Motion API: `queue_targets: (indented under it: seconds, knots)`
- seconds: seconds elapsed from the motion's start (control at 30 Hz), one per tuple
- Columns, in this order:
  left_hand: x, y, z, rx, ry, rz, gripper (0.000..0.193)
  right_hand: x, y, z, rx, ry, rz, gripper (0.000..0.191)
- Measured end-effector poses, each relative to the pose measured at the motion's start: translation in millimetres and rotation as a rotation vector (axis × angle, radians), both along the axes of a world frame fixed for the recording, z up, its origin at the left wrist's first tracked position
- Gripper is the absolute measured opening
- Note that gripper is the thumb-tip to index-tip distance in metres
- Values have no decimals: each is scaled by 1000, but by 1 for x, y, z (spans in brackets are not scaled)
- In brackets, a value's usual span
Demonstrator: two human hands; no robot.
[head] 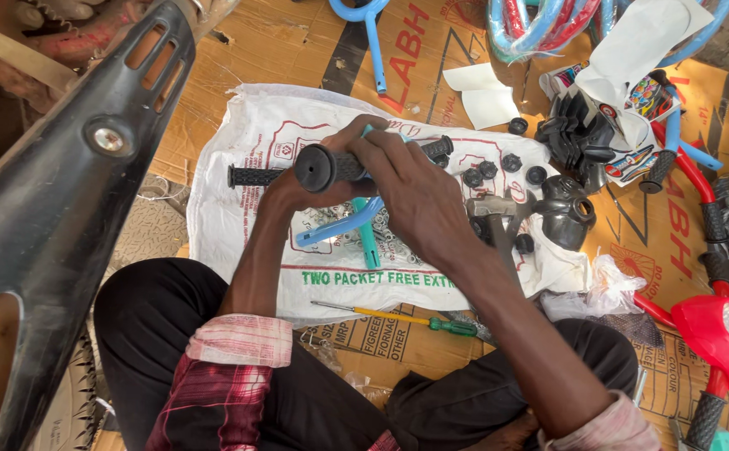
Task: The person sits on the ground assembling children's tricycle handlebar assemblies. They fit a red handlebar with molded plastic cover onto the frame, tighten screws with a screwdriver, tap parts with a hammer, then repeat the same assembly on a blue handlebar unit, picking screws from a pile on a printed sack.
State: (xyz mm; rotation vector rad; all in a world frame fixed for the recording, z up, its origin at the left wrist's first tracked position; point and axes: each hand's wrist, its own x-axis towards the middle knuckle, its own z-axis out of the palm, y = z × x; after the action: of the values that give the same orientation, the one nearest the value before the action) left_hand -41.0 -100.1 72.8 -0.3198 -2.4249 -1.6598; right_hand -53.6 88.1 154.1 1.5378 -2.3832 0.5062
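Over the white sack (239, 150), both hands meet on a blue handlebar (343, 224). Left hand (297, 188) clenches it from below; right hand (414, 188) wraps its black grip (322, 167), whose long axis runs left-right, open end toward us.

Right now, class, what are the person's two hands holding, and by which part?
Both hands, left hand and right hand, hold a blue handlebar by its top end, around the black rubber grip.
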Motion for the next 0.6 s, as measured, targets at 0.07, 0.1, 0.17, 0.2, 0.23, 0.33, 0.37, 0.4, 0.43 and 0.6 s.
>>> queue_targets:
  seconds: [0.07,0.1,0.17,0.2,0.23,0.33,0.37,0.4,0.43,0.6]
  knots:
    - [4,2,2,-4,74,23,77,8,3,-3,-44,28,-31,54]
    - [5,5,3,19,88,28,76,10,5,-5,-62,43,-50,52]
    - [5,10,5,71,121,38,73,12,11,-7,-92,70,-68,56]
    - [5,11,6,51,163,16,74,13,14,-10,-109,85,-76,58]
    - [5,12,7,30,203,-6,74,14,17,-13,-94,90,-97,59]
    - [6,16,6,24,293,-60,71,21,23,-29,-123,79,-219,52]
    - [7,18,5,33,320,-70,69,23,21,-36,-184,60,-290,41]
    - [7,21,3,34,266,-43,69,26,21,-43,-240,35,-367,31]
    - [8,24,2,34,211,-17,70,27,23,-49,-398,-67,-336,29]
    - [4,25,-4,-42,36,27,74,23,21,-71,-749,-571,-338,21]
